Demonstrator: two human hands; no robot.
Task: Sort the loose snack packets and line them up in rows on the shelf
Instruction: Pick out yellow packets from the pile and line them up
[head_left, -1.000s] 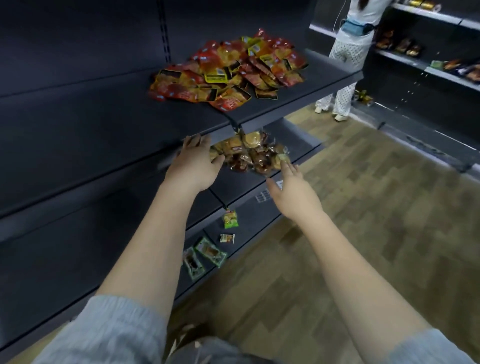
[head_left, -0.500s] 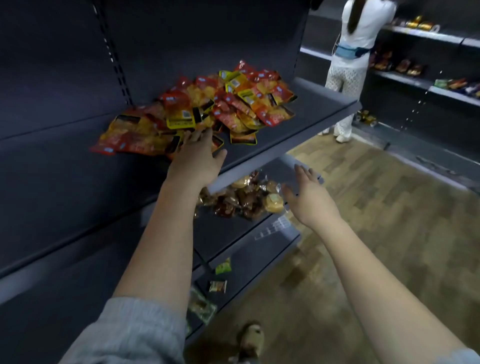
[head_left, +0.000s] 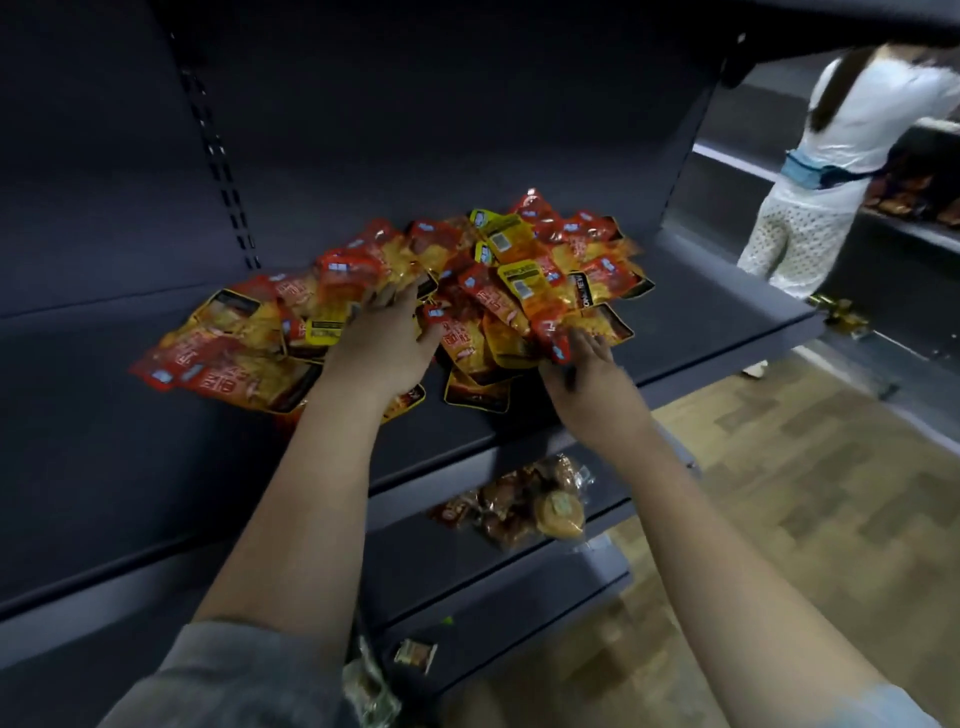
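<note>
Two hands on the snack packets (head_left: 395, 306) heaped on the shelf (head_left: 701, 317).
Left hand (head_left: 382, 345) lies flat and spread; right hand (head_left: 587, 371) pinches one packet's corner.

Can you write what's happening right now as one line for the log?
left hand: flat on packet pile | right hand: at pile's near edge, grip unclear | shelf: packets heaped, no rows yet
</note>
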